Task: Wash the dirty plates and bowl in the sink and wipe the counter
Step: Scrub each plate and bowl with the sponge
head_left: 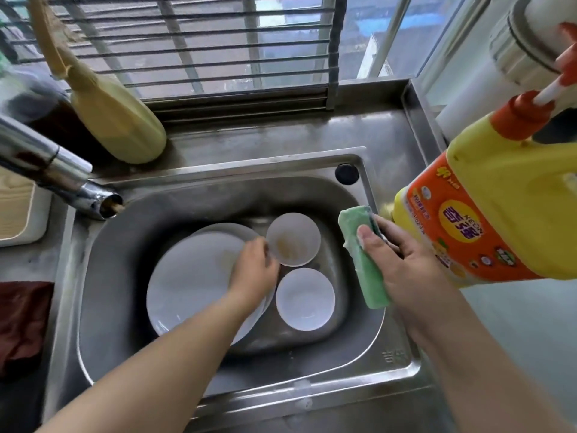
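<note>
Gripping sponge [363, 257] in right hand [402, 264]; left hand [254, 270], fingers curled, reaching for dirty bowl [293, 239]; advising steady hold while scrubbing.

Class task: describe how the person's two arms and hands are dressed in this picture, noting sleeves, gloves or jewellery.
Both forearms are bare as far as the frame shows: no sleeve visible. The left hand and right hand wear no gloves, and no rings, watch or bracelet show.

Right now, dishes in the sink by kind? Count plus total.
Plates: 2, stacked, upper plate over lower plate, the left hand on them
Bowls: 2, stained bowl and clean-looking bowl
Total: 4 dishes in the sink
</note>
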